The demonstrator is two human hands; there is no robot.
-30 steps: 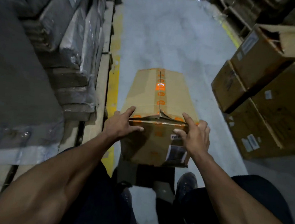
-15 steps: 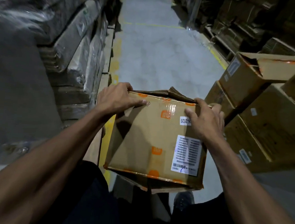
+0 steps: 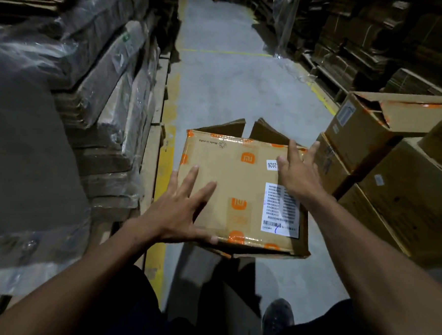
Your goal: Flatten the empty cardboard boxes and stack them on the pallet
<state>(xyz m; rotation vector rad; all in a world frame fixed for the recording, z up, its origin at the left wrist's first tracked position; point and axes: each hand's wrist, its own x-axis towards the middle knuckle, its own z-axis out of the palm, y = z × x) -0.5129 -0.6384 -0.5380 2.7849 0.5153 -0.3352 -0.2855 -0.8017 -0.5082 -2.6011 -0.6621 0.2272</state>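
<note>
A brown cardboard box (image 3: 237, 179) with orange tape and a white barcode label is in front of me, above the aisle floor, its labelled face turned up. Two loose flaps stick up at its far edge. My left hand (image 3: 182, 212) lies over the box's near left corner with fingers spread and straight, the thumb along the near edge. My right hand (image 3: 297, 170) lies on the far right part of the top face, fingers straight and spread toward the far edge. Flattened cardboard (image 3: 117, 122) wrapped in plastic is stacked on a wooden pallet (image 3: 150, 167) at the left.
Several brown boxes (image 3: 389, 164) are stacked at the right, the top one with open flaps. A grey concrete aisle (image 3: 232, 78) with yellow lines runs ahead. More cardboard stacks (image 3: 378, 42) stand far right. My shoe (image 3: 278, 317) and a cardboard piece are below the box.
The box has been lifted from the floor and turned so its labelled face looks up. Both hands have let go of the top edge and now lie flat with spread fingers.
</note>
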